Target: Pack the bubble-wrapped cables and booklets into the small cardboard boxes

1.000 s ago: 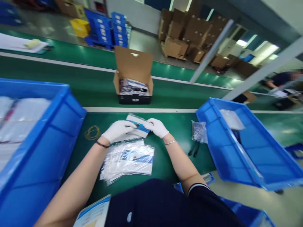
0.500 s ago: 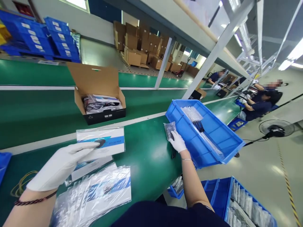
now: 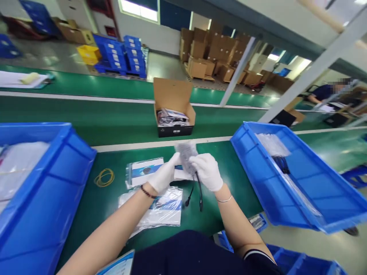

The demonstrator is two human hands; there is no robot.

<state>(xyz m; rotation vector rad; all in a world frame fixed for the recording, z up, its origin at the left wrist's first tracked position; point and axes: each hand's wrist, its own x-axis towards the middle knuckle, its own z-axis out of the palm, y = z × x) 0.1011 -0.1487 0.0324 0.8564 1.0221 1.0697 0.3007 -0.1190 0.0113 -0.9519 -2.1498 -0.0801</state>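
My gloved right hand (image 3: 208,172) is closed on a clear bubble-wrap packet (image 3: 186,154) with something dark inside, slightly blurred. Black cable ends (image 3: 200,194) with connectors dangle below it. My gloved left hand (image 3: 163,175) is closed on a bagged white-and-blue leaflet (image 3: 183,175), which shows partly behind the packet. Its thumb lies at the packet's left edge, while the other fingers are hidden. Another bagged leaflet (image 3: 143,172) lies left of my hands. A stack of bagged leaflets (image 3: 168,215) is spread below my wrists on the green bench.
An open cardboard box (image 3: 174,131) with bagged items stands beyond my hands. A large blue bin (image 3: 249,168) with packets is at right, another blue bin (image 3: 71,183) at left. Yellow rubber bands (image 3: 104,177) lie between. A slanted post (image 3: 237,72) rises behind; a person (image 3: 323,93) sits far right.
My right hand has brought the bubble-wrap packet from beside the right bin to my left hand. The leaflet has moved right with my left hand. My view has turned left.
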